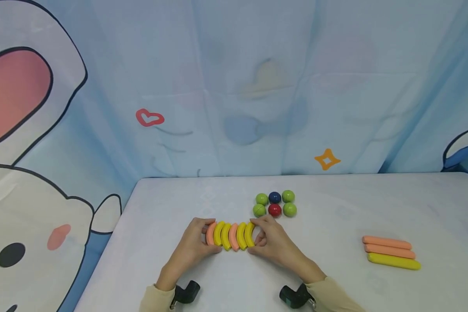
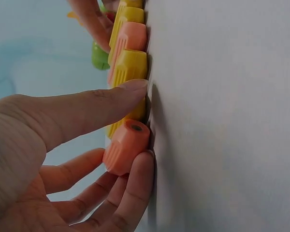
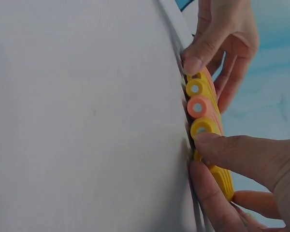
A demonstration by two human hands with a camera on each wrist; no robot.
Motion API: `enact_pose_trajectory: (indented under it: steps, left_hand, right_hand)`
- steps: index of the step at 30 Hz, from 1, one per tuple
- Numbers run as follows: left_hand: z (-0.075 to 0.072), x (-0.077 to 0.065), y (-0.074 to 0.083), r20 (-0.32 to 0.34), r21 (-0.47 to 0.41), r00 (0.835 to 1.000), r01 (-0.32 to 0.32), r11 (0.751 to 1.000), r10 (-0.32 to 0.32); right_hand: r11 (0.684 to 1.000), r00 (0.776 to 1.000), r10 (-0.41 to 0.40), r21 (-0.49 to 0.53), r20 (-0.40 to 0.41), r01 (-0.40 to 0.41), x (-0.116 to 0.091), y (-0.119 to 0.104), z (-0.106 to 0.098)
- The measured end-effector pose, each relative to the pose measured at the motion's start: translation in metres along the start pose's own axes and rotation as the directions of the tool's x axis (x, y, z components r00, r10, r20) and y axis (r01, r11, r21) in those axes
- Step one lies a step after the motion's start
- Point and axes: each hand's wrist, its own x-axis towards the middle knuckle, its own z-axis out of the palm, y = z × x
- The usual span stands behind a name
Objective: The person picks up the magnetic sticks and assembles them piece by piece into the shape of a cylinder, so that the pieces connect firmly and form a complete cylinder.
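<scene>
A row of curved toy pieces lies side by side on the white table, yellow mixed with salmon. My left hand [image 1: 195,240] holds the row's left end, its thumb at the near tips and its fingers curled round the outer salmon curved piece [image 2: 128,147]. At the right end, my right hand [image 1: 273,240] pinches the outer yellow curved piece [image 1: 249,234] between thumb and fingers at its near and far tips. Between the hands sit another salmon piece [image 1: 233,237] and more yellow ones. Ribbed sides and round holes in the near ends show in the wrist views.
Behind the row stand round green balls [image 1: 288,196], a blue ball [image 1: 274,197] and a red ball [image 1: 274,210] in two lines. Two salmon sticks [image 1: 390,251] and a yellow stick [image 1: 394,261] lie at the right. A blue printed curtain [image 1: 234,130] hangs behind the table [image 1: 335,208].
</scene>
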Motion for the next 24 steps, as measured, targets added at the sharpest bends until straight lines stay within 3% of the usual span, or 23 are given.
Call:
enact_pose_trajectory:
  steps: [10, 24]
  left_hand:
    - [-0.016, 0.001, -0.008, -0.043, 0.075, 0.998, 0.058, 0.996, -0.055]
    - [-0.023, 0.000, -0.008, -0.032, 0.081, 0.994, 0.106, 0.991, -0.104]
  right_hand:
    - [0.999, 0.999, 0.045, 0.018, -0.004, -0.045, 0.016, -0.010, 0.023]
    - [0.999, 0.999, 0.044, 0.027, 0.002, -0.044, 0.020, -0.013, 0.029]
